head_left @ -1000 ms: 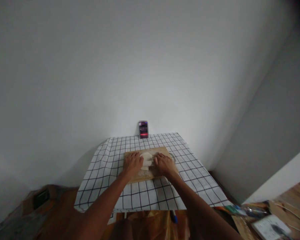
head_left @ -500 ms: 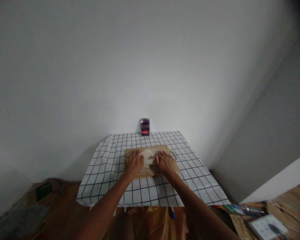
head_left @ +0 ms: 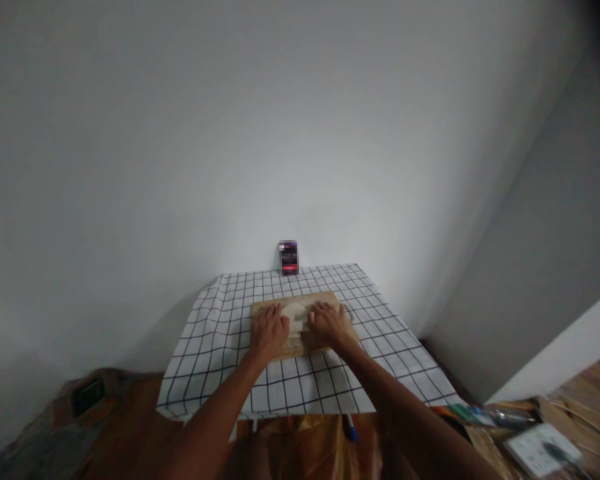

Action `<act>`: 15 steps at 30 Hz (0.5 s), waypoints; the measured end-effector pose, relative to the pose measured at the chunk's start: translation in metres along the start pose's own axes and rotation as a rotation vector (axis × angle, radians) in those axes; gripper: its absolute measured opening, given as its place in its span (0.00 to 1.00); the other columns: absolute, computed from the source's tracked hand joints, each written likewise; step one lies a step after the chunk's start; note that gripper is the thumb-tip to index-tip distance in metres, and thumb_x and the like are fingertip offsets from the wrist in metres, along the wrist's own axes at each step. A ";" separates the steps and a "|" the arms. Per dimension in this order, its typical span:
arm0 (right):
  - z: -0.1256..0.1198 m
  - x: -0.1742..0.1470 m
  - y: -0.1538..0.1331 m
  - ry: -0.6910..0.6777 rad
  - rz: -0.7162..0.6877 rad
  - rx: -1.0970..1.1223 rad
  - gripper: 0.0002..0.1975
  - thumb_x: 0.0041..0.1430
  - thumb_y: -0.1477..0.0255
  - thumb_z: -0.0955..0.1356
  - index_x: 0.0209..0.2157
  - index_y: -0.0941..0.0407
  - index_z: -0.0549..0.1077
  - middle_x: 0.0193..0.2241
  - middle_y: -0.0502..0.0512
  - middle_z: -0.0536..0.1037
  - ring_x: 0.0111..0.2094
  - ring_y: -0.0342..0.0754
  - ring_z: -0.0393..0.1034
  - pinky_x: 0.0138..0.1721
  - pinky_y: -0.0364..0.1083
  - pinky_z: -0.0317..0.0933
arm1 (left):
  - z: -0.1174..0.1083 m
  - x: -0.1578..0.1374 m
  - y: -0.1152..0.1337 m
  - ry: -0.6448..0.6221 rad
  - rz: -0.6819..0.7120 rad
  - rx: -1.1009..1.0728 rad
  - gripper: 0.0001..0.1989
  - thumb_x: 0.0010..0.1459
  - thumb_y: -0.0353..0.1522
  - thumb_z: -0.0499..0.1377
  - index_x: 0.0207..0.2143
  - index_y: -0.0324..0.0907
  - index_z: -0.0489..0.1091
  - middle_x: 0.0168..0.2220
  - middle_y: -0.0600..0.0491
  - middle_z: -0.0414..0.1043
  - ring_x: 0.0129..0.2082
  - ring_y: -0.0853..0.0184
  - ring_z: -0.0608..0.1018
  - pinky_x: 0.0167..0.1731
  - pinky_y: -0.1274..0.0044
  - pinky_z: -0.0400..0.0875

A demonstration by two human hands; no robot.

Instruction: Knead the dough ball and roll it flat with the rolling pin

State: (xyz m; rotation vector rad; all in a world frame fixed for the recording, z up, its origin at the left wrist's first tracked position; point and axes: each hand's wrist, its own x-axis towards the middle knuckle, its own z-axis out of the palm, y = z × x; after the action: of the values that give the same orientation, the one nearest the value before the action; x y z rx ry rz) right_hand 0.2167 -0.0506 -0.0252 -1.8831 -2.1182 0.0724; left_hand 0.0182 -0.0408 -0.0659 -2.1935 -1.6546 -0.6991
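A pale sheet of dough (head_left: 293,311) lies on a floured wooden board (head_left: 300,347) in the middle of the table. Across the dough, between my hands, runs a light-coloured bar that looks like a rolling pin (head_left: 299,326). My left hand (head_left: 270,328) rests over its left end, fingers pointing forward and thumb turned inward. Over the right end, my right hand (head_left: 326,321) presses down with its fingers bent. Both ends of the pin are hidden beneath my hands, as are the dough's sides.
A black-and-white checked cloth (head_left: 200,373) covers the table, which meets a white wall. A small dark upright object (head_left: 289,258), blurred out, leans there. Just right of the board a ring-like thing (head_left: 349,312) shows. A white power strip (head_left: 543,450) lies at lower right.
My right hand's fingers look more bent than before. Both hands stay at the pin on the board, and the whole view has shifted slightly.
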 end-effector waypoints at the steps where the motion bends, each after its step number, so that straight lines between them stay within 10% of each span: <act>1: 0.002 0.002 0.001 0.007 -0.001 0.001 0.21 0.76 0.67 0.58 0.52 0.55 0.81 0.60 0.64 0.80 0.62 0.60 0.71 0.68 0.69 0.50 | -0.001 0.003 0.001 -0.011 0.003 0.005 0.22 0.72 0.31 0.50 0.60 0.33 0.76 0.59 0.37 0.80 0.61 0.51 0.80 0.62 0.60 0.74; 15: 0.012 -0.022 0.006 0.076 -0.036 0.011 0.21 0.78 0.68 0.58 0.53 0.52 0.81 0.62 0.61 0.80 0.64 0.56 0.71 0.69 0.60 0.53 | -0.004 -0.023 0.004 0.037 0.037 -0.073 0.24 0.73 0.33 0.50 0.66 0.35 0.72 0.65 0.39 0.75 0.67 0.51 0.75 0.67 0.56 0.69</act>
State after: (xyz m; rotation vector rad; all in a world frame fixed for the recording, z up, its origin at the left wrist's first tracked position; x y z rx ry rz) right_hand 0.2211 -0.0689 -0.0426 -1.8119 -2.0959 0.0041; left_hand 0.0160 -0.0625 -0.0753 -2.2409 -1.5901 -0.7972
